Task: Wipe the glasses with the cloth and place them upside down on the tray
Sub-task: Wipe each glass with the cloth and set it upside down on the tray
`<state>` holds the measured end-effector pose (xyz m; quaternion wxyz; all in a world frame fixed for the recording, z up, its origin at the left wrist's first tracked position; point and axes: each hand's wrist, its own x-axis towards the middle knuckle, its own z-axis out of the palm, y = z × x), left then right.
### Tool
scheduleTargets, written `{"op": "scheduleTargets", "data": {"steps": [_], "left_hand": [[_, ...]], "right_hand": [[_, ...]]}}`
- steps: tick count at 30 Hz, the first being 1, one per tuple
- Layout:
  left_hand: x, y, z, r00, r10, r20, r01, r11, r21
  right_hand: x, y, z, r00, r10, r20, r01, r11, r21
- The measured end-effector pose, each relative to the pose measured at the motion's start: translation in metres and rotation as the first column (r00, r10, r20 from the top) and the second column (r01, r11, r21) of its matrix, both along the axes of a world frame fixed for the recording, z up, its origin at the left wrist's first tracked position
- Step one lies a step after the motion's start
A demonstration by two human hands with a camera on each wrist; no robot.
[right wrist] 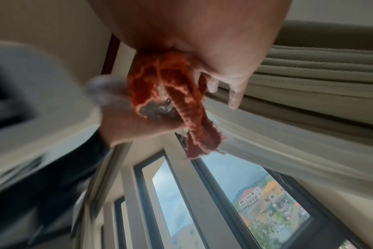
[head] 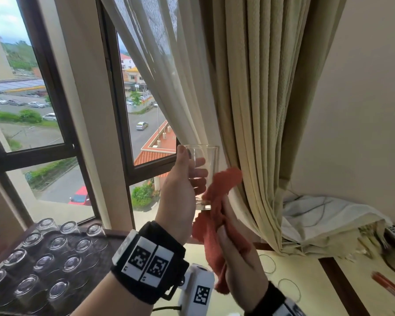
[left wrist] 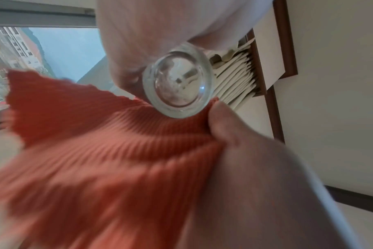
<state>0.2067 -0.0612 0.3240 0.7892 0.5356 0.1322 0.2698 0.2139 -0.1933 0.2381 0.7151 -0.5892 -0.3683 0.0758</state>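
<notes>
Head view, left to right: tray [head: 114, 233] at near left under the window [head: 43, 92], carrying rows of glasses [head: 43, 261] set upside down, bases up. Left hand [head: 180, 185] raised mid-frame, thumb up along the near side, fingers curled round a clear glass [head: 206, 165] held upright, rim at top, in front of the curtain [head: 249, 110]. Black wristband with square markers on that wrist. Red cloth [head: 217, 224] just right of the glass, its upper edge touching the glass wall and base; right hand [head: 240, 263] below it gripping the bunched cloth, fingers closed on it, thumb laid along the fabric. Table [head: 306, 290] near right, pale top with dark wood strip; white bundle and wires far right by the wall. Left wrist view: glass base [left wrist: 179, 84] seen end-on, ribbed cloth [left wrist: 96, 143] spread beneath and touching it, right thumb [left wrist: 219, 114] pressing the cloth at the base edge; blurred. Right wrist view: cloth [right wrist: 170, 94] bunched and hanging from the right hand [right wrist: 202, 42], wrapped over the glass bottom; left hand [right wrist: 138, 121] beside it; heavy blur at left.
</notes>
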Motion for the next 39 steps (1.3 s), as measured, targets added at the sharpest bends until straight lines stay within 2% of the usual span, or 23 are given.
{"op": "scheduleTargets", "data": {"steps": [3, 4, 6, 8, 9, 11, 15, 18, 20, 22, 24, 26, 28, 30, 32, 34, 37, 39], "left_hand": [[-0.004, -0.014, -0.003, 0.995, -0.089, -0.034, 0.090, 0.995, 0.031], [-0.004, -0.019, -0.003, 0.995, -0.098, -0.028, 0.099, 0.995, 0.027], [-0.003, -0.026, -0.001, 0.997, -0.078, 0.007, 0.078, 0.997, -0.002], [0.000, -0.026, 0.001, 0.999, -0.023, 0.028, 0.023, 1.000, 0.001], [0.002, -0.024, 0.002, 0.999, 0.008, 0.039, -0.009, 1.000, 0.026], [0.004, -0.015, 0.007, 0.997, 0.054, 0.045, -0.057, 0.997, 0.056], [0.002, 0.002, 0.011, 0.993, 0.115, 0.014, -0.116, 0.988, 0.101], [-0.003, -0.005, 0.005, 0.999, 0.048, -0.024, -0.045, 0.991, 0.125], [-0.006, -0.016, 0.000, 0.999, -0.029, -0.026, 0.032, 0.991, 0.127], [-0.006, -0.026, -0.003, 0.999, -0.012, -0.047, 0.019, 0.989, 0.149], [-0.004, -0.030, -0.004, 0.997, 0.001, -0.074, 0.009, 0.991, 0.132], [-0.002, -0.025, -0.002, 0.998, 0.029, -0.057, -0.024, 0.996, 0.081], [-0.001, -0.014, -0.004, 0.999, 0.033, -0.012, -0.033, 0.999, 0.017], [-0.001, -0.004, -0.007, 1.000, 0.019, 0.005, -0.019, 0.999, 0.035], [0.000, 0.002, -0.010, 1.000, 0.001, -0.021, 0.002, 0.995, 0.104], [0.000, 0.001, -0.010, 0.999, -0.019, -0.040, 0.024, 0.992, 0.123], [-0.004, -0.012, -0.007, 0.997, -0.077, -0.007, 0.078, 0.991, 0.112], [-0.003, -0.019, -0.005, 0.996, -0.087, 0.008, 0.085, 0.989, 0.124]], "right_hand": [[0.013, 0.006, 0.026, 0.984, -0.045, -0.173, 0.057, 0.996, 0.063], [0.018, 0.006, 0.036, 0.983, -0.067, -0.171, 0.081, 0.994, 0.078], [0.023, 0.004, 0.051, 0.986, -0.135, -0.096, 0.143, 0.986, 0.082], [0.022, 0.001, 0.050, 0.988, -0.152, 0.040, 0.149, 0.987, 0.056], [0.019, 0.000, 0.044, 0.987, -0.121, 0.106, 0.118, 0.992, 0.035], [0.012, -0.001, 0.023, 0.992, -0.038, 0.121, 0.037, 0.999, 0.007], [0.001, 0.000, -0.005, 1.000, 0.019, -0.006, -0.019, 1.000, -0.001], [0.010, 0.005, 0.015, 0.972, 0.015, -0.232, 0.000, 0.998, 0.064], [0.023, 0.005, 0.037, 0.966, -0.034, -0.255, 0.059, 0.994, 0.090], [0.029, 0.004, 0.056, 0.979, -0.072, -0.190, 0.096, 0.988, 0.124], [0.027, 0.004, 0.063, 0.993, -0.114, 0.012, 0.113, 0.988, 0.105], [0.017, 0.005, 0.052, 0.978, -0.113, 0.177, 0.106, 0.993, 0.046], [0.008, 0.005, 0.029, 0.960, -0.082, 0.268, 0.084, 0.996, 0.005], [-0.004, 0.005, 0.011, 0.976, -0.026, 0.215, 0.038, 0.998, -0.052], [-0.007, 0.006, 0.006, 0.999, 0.014, 0.041, -0.011, 0.998, -0.065], [0.006, 0.009, 0.008, 0.997, -0.040, -0.059, 0.035, 0.996, -0.078], [0.024, 0.012, 0.032, 0.991, -0.071, -0.117, 0.071, 0.997, -0.001], [0.029, 0.012, 0.046, 0.994, -0.092, -0.055, 0.095, 0.994, 0.052]]}}
